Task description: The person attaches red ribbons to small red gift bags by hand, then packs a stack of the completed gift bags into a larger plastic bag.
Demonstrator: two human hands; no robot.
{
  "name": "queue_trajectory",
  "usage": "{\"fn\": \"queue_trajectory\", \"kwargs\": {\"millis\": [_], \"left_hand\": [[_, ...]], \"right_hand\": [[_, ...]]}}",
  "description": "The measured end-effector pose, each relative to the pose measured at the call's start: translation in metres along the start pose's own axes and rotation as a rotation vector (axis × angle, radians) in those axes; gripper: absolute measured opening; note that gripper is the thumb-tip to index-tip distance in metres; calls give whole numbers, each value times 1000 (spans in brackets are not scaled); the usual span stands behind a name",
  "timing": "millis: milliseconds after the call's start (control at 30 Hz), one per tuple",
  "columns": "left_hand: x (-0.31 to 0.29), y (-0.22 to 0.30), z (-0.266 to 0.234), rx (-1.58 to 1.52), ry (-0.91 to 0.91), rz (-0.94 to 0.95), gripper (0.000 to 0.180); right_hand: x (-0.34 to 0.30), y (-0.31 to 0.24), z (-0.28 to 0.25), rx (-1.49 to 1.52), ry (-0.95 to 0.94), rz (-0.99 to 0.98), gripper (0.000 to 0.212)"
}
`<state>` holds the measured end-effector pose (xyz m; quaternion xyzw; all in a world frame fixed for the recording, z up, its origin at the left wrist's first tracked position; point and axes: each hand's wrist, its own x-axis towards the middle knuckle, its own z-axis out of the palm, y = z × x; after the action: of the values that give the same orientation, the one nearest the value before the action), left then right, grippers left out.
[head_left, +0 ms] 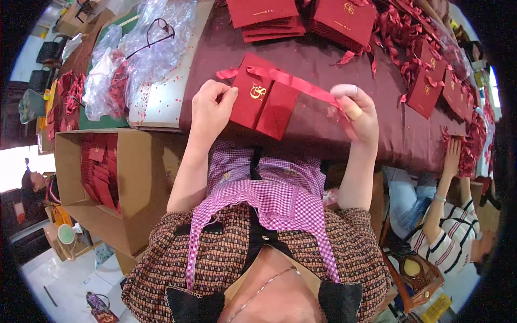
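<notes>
While the left hand point(211, 107) is curled nearly closed, thumb against the near-left edge of a red bag point(249, 110), the right hand point(357, 112) pinches a red ribbon point(315, 92) between thumb and fingers. The left seems to grip the bag's edge, though its curled fingers hide exactly how. The bag lies slantwise on the bench point(328, 137), in front of the person, its lowest corner near the bench's front edge.

The likeliest trouble is uneven pull. The ribbon runs across the top of the bag, with a long length toward the right hand and only a short end past the left side; a hard tug could drag that short end through and leave too little there. If the left hand's hold is light, the same tug could twist the bag or crease its face, since it looks like thin card. The ribbon could also twist, because part of it hangs loose below the right hand.

Crowding is a smaller risk. The 2 stacks, a left stack point(266, 19) and a right stack point(344, 24), sit just beyond the bag, so a wide right-arm swing could knock the nearer cards askew or snag the ribbons trailing from the right stack.
</notes>
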<state>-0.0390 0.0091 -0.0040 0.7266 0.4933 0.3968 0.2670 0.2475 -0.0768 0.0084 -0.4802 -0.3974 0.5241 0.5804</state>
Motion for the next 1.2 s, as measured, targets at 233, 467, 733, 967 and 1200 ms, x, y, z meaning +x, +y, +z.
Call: {"fn": "queue_trajectory", "kwargs": {"millis": [233, 467, 733, 967, 1200], "left_hand": [[3, -11, 2, -82, -99, -90, 14], [4, -10, -5, -196, -223, -83, 16], [4, -1, -6, -266, -243, -158, 18], [3, 5, -4, -367, -280, -241, 19], [2, 11, -5, -566, -339, -318, 18]], "right_hand": [[-2, -5, 22, 351, -179, -205, 27], [2, 4, 34, -408, 28, -411, 15], [5, 25, 82, -768, -104, -780, 14], [10, 45, 104, -875, -17, -794, 14], [11, 42, 101, -881, -59, -749, 11]]}}
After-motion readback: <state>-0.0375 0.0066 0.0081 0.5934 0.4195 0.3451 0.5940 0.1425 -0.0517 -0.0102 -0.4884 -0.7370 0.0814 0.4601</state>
